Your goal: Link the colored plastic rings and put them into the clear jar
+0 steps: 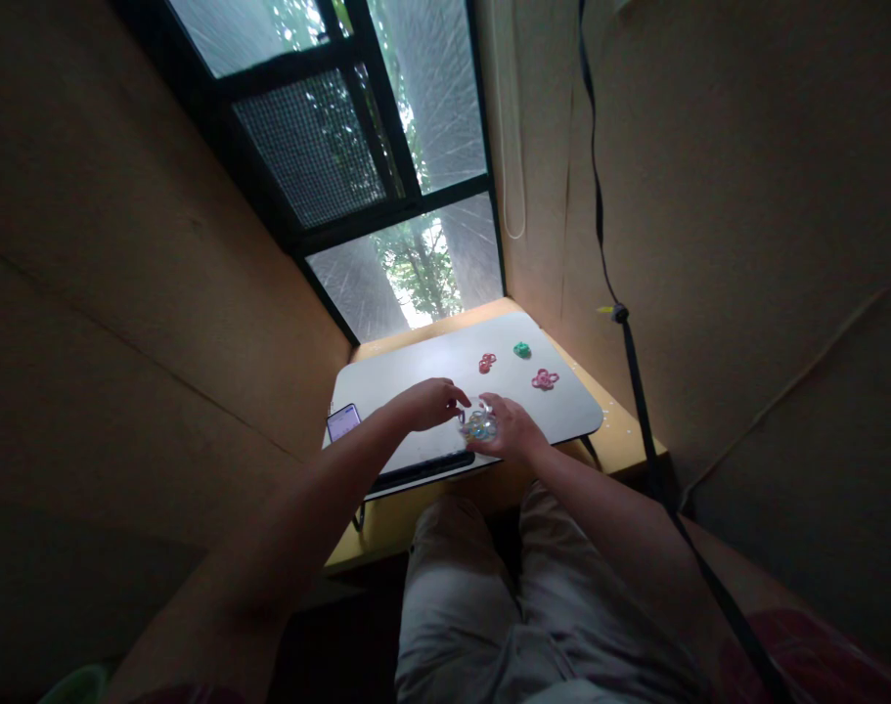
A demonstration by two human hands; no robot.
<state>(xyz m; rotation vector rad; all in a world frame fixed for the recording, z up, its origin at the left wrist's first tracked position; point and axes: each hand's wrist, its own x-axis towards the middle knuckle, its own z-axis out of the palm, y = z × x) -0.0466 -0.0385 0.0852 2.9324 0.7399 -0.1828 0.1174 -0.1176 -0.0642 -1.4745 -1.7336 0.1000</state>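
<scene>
My right hand (510, 425) is curled around the side of a small clear, shiny thing (480, 424) with faint coloured bits, low over the white tabletop; it looks like a see-through container, but its details are too small to tell. My left hand (431, 403) comes in from the left with bent fingers. Its fingertips point down at the near side of the clear thing, and a small pinkish loop seems to be at them. On the white table (408, 379), to the right, lie a red cluster of rings (487, 363), a green cluster (522, 349) and a pink cluster (545, 378).
A phone (343, 421) with its screen lit lies at the table's left edge. Along the near edge runs a dark slot (423, 471). The folding table stands on a yellow wooden surface (621, 440) below a window (416, 264). A black strap (640, 411) hangs at the right.
</scene>
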